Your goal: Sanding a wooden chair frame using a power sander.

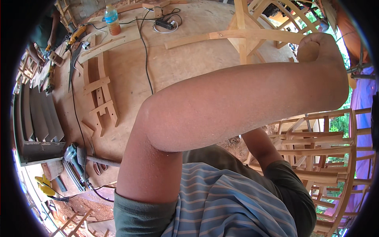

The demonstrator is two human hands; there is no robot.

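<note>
My left arm reaches across the view to the upper right, bent at the wrist. The fingers of my left hand (325, 49) are curled at the right end of a long, slightly curved wooden slat (221, 35). That slat crosses an upright wooden strip (240, 14) and a flat angular wooden piece (252, 24) over the far right of the workbench. Of my right arm (258, 146), only part shows below the left forearm; the right hand is hidden behind it.
The wooden workbench (126, 71) carries a slatted wooden frame (96, 85), a bottle (112, 21), cables and a power strip (165, 24). Power tools (75, 158) lie at left, near dark curved panels (41, 110). Another person's hand (37, 59) is far left. Wooden frames (316, 154) stand right.
</note>
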